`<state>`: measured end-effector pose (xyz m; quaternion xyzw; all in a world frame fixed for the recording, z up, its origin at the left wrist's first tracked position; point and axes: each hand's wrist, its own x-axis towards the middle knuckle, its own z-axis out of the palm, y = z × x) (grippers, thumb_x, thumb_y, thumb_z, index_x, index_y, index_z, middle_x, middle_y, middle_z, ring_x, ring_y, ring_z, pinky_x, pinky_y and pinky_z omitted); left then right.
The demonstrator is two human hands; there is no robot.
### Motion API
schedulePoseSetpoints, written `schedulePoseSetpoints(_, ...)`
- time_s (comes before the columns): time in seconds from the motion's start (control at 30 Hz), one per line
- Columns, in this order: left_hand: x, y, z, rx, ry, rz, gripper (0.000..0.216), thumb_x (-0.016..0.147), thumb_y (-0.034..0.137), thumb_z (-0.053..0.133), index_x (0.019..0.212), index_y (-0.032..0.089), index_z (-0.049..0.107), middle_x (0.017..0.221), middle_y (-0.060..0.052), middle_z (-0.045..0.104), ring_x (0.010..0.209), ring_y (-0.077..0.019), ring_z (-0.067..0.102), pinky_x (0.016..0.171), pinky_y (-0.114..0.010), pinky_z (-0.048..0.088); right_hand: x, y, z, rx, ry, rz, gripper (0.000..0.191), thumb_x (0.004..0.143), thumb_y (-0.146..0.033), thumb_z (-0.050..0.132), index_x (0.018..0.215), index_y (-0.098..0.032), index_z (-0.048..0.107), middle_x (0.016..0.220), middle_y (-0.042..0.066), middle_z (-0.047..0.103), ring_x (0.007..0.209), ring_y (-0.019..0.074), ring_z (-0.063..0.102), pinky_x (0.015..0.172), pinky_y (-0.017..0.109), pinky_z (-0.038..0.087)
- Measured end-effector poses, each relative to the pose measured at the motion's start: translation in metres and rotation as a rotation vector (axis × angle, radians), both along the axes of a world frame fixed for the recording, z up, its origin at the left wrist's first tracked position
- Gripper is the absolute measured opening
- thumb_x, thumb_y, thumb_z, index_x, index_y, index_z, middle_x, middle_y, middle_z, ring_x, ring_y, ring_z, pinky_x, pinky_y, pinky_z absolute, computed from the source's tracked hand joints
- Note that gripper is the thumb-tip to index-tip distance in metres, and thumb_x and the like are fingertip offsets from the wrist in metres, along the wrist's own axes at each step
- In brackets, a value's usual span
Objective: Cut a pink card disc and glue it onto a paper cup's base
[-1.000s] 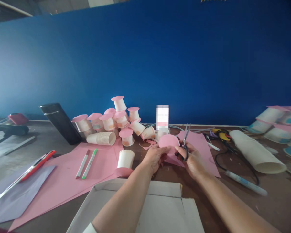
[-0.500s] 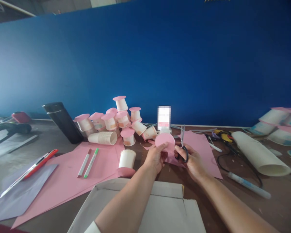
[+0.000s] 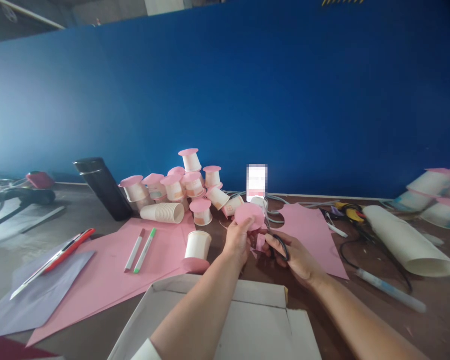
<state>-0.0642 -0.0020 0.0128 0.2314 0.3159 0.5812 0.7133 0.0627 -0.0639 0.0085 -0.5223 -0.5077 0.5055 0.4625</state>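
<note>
My left hand [image 3: 238, 240] pinches a round piece of pink paper [image 3: 250, 215] between thumb and fingers. My right hand [image 3: 290, 252] is closed around the black handles of a pair of scissors [image 3: 281, 246], whose blades lie close to the disc's right edge. A small pink paper strip [image 3: 261, 242] hangs between the two hands. Left of my left wrist stands a paper cup [image 3: 198, 245] on a pink disc. Behind it are several cups with pink discs [image 3: 193, 184] in a stack. A larger pink sheet [image 3: 303, 235] with a curved cutout lies behind my right hand.
At left lie a nested row of paper cups [image 3: 163, 213], two markers [image 3: 145, 250], a red cutter knife [image 3: 69, 250] and pink sheets [image 3: 108, 280]. A black bottle [image 3: 103, 190] leans behind. White cardboard [image 3: 262, 325] lies in front; a paper roll [image 3: 408, 242] and glue tube [image 3: 392, 290] are at right.
The scissors have swung from pointing upright to leaning left, toward the disc. The pink disc has tilted slightly, and a loose strip now shows between my hands. The view has shifted a little.
</note>
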Motion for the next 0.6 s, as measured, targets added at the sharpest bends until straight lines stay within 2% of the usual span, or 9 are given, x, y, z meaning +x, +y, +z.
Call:
schedulePoseSetpoints(0.23,0.0003,-0.0005,0.0004,0.043,-0.022,-0.007,0.032,0.062,0.023,0.077,0.086,0.011,0.060,0.067,-0.005,0.066,0.054,-0.0151,0.063,0.053,-0.025,0.050,0.0010,0.0011,-0.0033,-0.018,0.032,-0.032,0.046,0.078,-0.056,0.069,0.107,-0.021,0.071,0.067,0.000,0.061,0.048,0.0079,0.043,0.044,0.022,0.028)
schedulePoseSetpoints(0.43,0.0006,-0.0018,0.0005,0.034,-0.023,-0.006,0.035,0.059,0.026,0.079,0.085,0.012,0.060,0.068,-0.005,0.067,0.056,-0.0158,0.064,0.051,-0.024,0.049,0.0008,0.0011,-0.0014,0.003,0.024,-0.037,0.047,0.077,-0.053,0.071,0.111,-0.022,0.072,0.067,-0.001,0.058,0.054,0.0109,0.048,0.047,0.023,0.033)
schedulePoseSetpoints(0.6,0.0000,-0.0024,0.0017,0.037,-0.015,-0.022,0.037,0.058,0.028,0.080,0.085,0.012,0.059,0.066,-0.005,0.066,0.056,-0.0168,0.064,0.048,-0.024,0.047,0.0009,0.0016,-0.0017,0.028,-0.005,-0.054,0.045,0.078,-0.052,0.070,0.110,-0.022,0.073,0.065,-0.001,0.058,0.054,0.0106,0.048,0.049,0.023,0.033)
